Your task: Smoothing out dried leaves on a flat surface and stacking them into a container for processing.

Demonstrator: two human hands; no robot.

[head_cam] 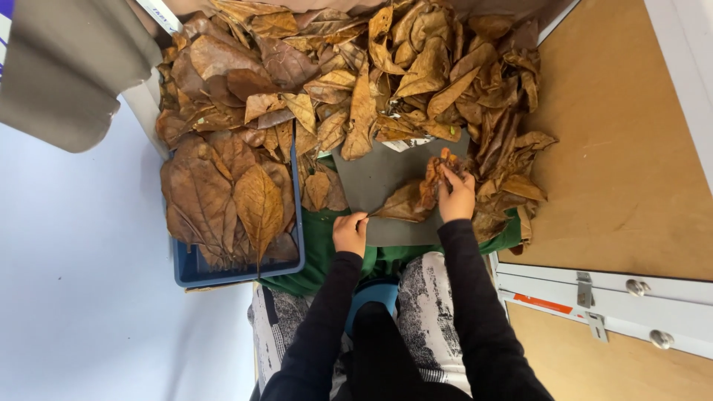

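Note:
A crumpled brown dry leaf lies across a grey board on my lap. My left hand pinches the leaf's stem end at the board's near-left side. At the far side, my right hand grips the curled, reddish end of that leaf. Both arms wear black sleeves. A big heap of dry brown leaves spreads beyond the board and along its right edge.
A blue tray on the left holds flat stacked leaves. Green cloth lies under the board. A brown wooden panel with white framing and metal latches stands on the right. Grey fabric hangs at top left.

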